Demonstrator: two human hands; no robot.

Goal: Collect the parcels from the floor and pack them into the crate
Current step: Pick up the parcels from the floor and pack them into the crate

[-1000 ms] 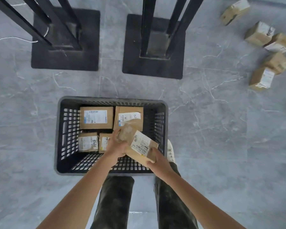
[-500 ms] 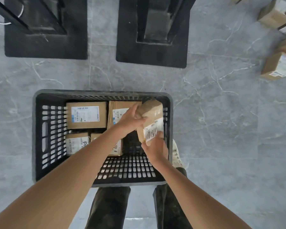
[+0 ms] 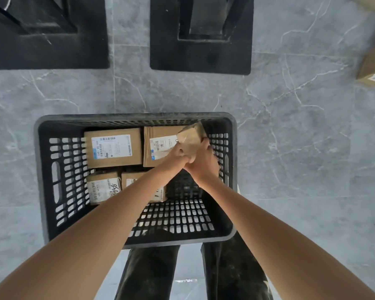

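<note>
A dark perforated plastic crate (image 3: 41,169) stands on the grey floor in front of me. Inside lie several brown parcels with white labels: one at the back left (image 3: 113,148), one at the back middle (image 3: 158,146), one at the front left (image 3: 103,187) and another (image 3: 131,179) partly under my left forearm. Both hands grip one more brown parcel (image 3: 191,137), held on end in the crate's back right corner. My left hand (image 3: 175,155) holds its left side and my right hand (image 3: 204,161) its right side.
Two black square stand bases (image 3: 50,55) (image 3: 200,61) sit on the floor beyond the crate. More brown parcels (image 3: 372,63) lie on the floor at the far right edge. My dark trouser legs (image 3: 230,267) are just behind the crate's near wall.
Both hands have carried the parcel from above the crate's front middle to its back right corner and lowered it, turning it on end. The view has moved closer to the crate.
</note>
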